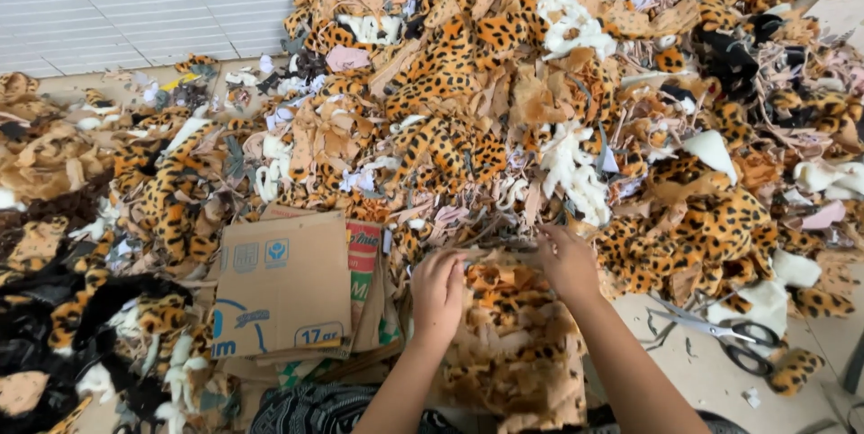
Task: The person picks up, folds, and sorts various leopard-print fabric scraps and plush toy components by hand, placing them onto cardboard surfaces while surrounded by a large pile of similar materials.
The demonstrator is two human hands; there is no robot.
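My left hand point(437, 294) and my right hand point(567, 261) rest on the top edge of a piece of leopard-print plush fabric point(517, 335) that lies in front of me. Both hands pinch or press that edge with curled fingers, the left at its left corner, the right at its right corner. The far end of the piece runs under a big heap of leopard-print, tan and white fabric scraps point(504, 101), so its full extent is hidden.
Flattened cardboard boxes point(283, 285) lie just left of my left hand. Scissors point(720, 333) with black handles lie on the floor to the right. Dark and leopard scraps point(81, 308) pile up at the left. A white tiled wall point(135, 2) stands behind.
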